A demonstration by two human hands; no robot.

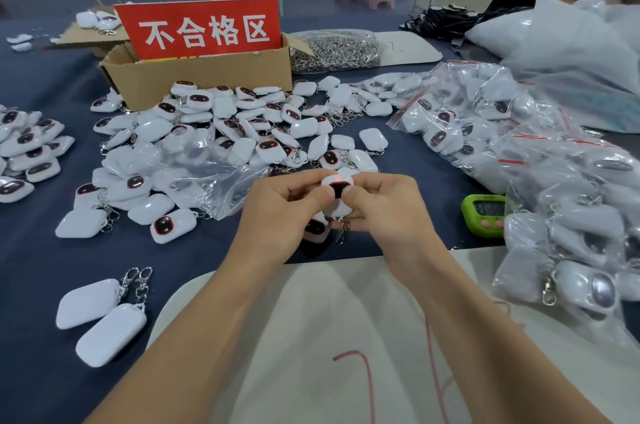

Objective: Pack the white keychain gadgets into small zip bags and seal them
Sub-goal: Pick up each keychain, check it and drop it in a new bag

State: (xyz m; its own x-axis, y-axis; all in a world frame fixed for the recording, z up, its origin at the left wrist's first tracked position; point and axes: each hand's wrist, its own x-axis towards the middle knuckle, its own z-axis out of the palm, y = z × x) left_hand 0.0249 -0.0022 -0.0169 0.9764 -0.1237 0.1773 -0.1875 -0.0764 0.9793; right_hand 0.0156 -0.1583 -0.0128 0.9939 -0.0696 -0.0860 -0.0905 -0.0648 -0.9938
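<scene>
nearest, at 6 o'clock, a cream cloth (311, 337) marked with red pen strokes lies over the table edge, and two bare forearms reach across it. just past it, at centre, the left hand (280, 212) and right hand (384, 212) meet with fingers curled, thumbs and fingertips pinching one white keychain gadget (337, 186) between them. it is a smooth, rounded plastic shell with a dark oval window rimmed in red and a small red light glowing above. a second gadget (316, 229) lies on the navy tablecloth (41, 285) under the hands, partly hidden by them. at 8 o'clock two face-down gadgets (88, 302) lie side by side, metal clasps attached. at 3 o'clock sits a lime green digital timer (485, 214) with pink buttons. from 4 to 2 o'clock spreads a heap of small clear zip bags (561, 209) with red seal strips, each holding a gadget. at 10 o'clock a crumpled clear plastic bag (214, 164) lies over a loose pile of gadgets (242, 122). farther, at 11 o'clock, an open cardboard box (201, 77) holds a red sign (201, 29) reading 不合格区; the sign hides the rest of the box's inside. at 1 o'clock glints a heap of metal clasps (336, 49).
</scene>
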